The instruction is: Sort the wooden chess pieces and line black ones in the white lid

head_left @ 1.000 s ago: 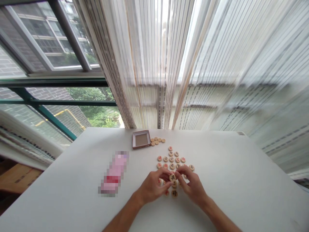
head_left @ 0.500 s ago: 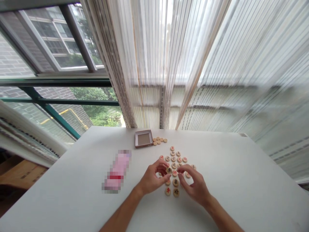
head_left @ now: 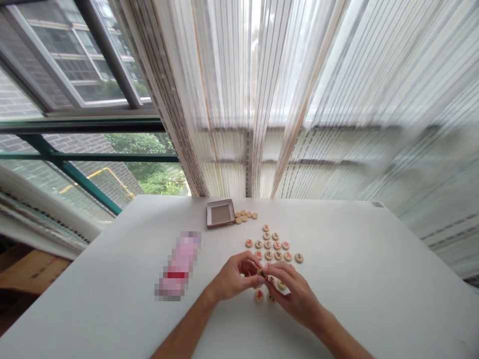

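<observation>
Several round wooden chess pieces (head_left: 276, 245) with red and black characters lie in rows on a white table (head_left: 112, 279). My left hand (head_left: 234, 275) pinches one black-marked piece (head_left: 262, 273) between thumb and fingers, just above the rows. My right hand (head_left: 294, 291) is curled beside it, its fingertips meeting the same piece and covering other pieces below. A red-marked piece (head_left: 259, 295) lies just below my left hand.
A small square box (head_left: 220, 213) sits open near the far table edge, with several blank-faced pieces (head_left: 246, 216) beside it. A pink blurred oblong (head_left: 178, 265) lies to the left. Striped curtains (head_left: 299, 99) and a window (head_left: 75, 75) stand behind the table.
Both hands drew together and slightly nearer me; my right fingertips closed in on the piece my left hand holds. The view shifted a little.
</observation>
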Motion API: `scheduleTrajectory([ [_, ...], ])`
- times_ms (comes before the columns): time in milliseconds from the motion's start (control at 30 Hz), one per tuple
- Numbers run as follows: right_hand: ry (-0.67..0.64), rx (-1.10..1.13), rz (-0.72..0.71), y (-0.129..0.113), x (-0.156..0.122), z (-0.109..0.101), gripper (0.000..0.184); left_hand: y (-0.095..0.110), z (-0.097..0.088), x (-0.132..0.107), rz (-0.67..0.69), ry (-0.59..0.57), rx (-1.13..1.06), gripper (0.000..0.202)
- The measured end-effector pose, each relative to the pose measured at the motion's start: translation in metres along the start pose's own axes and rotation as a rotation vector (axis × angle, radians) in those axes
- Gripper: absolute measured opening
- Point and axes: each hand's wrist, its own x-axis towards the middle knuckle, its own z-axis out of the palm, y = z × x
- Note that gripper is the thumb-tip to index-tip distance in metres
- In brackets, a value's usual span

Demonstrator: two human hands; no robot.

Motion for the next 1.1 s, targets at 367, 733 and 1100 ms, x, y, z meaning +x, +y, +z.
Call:
scheduleTrajectory([
  [367, -0.005, 0.035, 0.036, -0.003, -0.002, 0.003, 0.033, 0.001, 0.013, -0.003, 0.005, 0.112, -0.015, 0.031],
  [733, 0.017, 0.021, 0.062, -0.001, -0.001, 0.002, 0.031, 0.007, 0.006, -0.005, 0.016, 0.040, 0.122, 0.028],
  [1100, 0.005, 0.025, 0.093, 0.005, -0.002, 0.001, 0.039, 0.012, 0.004, -0.007, -0.016, -0.044, 0.132, 0.032],
])
